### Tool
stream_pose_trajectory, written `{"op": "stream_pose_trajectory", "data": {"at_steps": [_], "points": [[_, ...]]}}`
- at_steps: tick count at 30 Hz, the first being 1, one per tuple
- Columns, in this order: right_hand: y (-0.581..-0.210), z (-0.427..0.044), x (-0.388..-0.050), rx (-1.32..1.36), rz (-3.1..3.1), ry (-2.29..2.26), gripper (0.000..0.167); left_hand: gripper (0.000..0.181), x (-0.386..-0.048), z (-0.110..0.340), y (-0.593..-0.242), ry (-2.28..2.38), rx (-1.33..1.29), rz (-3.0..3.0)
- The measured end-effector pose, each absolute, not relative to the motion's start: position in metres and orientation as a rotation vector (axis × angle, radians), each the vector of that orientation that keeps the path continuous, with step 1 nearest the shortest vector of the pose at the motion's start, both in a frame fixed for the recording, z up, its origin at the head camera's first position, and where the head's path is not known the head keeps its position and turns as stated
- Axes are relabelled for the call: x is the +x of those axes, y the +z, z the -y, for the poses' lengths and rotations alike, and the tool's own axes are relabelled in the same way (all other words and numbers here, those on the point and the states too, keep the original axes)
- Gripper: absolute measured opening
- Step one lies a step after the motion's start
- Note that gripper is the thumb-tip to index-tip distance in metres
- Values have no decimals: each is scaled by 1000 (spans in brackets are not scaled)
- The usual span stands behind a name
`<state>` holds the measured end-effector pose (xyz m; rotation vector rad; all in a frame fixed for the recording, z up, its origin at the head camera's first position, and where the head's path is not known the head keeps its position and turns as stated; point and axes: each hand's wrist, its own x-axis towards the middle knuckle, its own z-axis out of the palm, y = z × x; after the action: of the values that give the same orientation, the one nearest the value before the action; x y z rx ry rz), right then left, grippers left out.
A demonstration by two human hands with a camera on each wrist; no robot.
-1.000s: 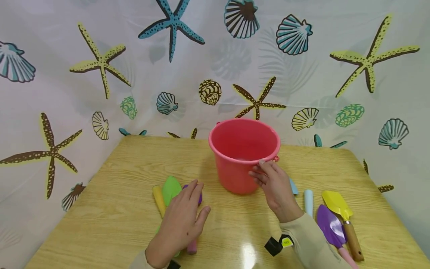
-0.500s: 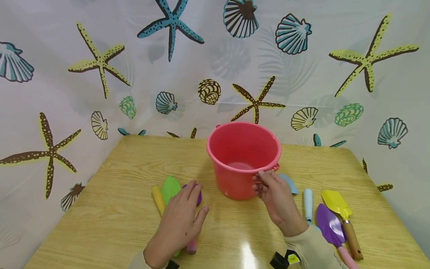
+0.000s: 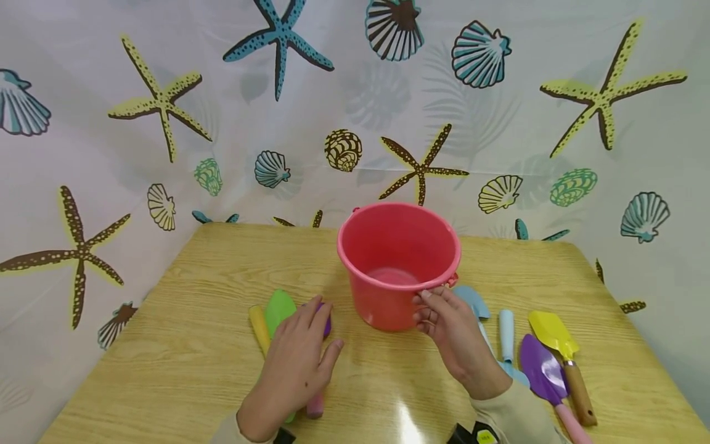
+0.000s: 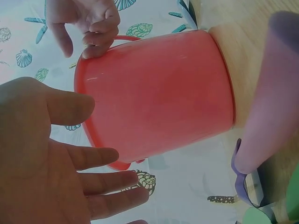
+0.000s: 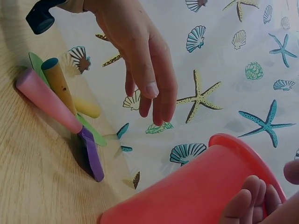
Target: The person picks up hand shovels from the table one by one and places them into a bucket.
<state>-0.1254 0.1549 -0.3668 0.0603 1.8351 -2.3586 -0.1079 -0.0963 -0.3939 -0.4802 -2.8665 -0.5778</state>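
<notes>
Over the feed I see the round red bucket (image 3: pixel 388 271) on the wood-grain table (image 3: pixel 194 345), green pointed blade (image 3: pixel 279 310) left, yellow wooden-handled trowel (image 3: pixel 571 366) right.

The right wrist view crops the pink bucket (image 5: pixel 191 186).

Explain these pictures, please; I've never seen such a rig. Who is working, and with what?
These are one person's bare hands, no robot. The widest picture comes from a camera worn on the head; the other two from cameras on the left and right wrists. The right hand pinches a pink bucket at its rim. The left hand holds nothing and hovers over a green trowel, a yellow handle and a pink-handled purple tool. Right of the bucket, on the wooden table, lie light-blue tools, a purple trowel and a yellow trowel.
</notes>
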Motion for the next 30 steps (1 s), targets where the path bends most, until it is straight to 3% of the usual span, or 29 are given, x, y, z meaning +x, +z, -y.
{"op": "stream_pose_trajectory", "data": {"at_steps": [30], "points": [[-373,-163,-122,-275,-1886,-1991,12,52,-109,107,-393,-504,-472,2836]]}}
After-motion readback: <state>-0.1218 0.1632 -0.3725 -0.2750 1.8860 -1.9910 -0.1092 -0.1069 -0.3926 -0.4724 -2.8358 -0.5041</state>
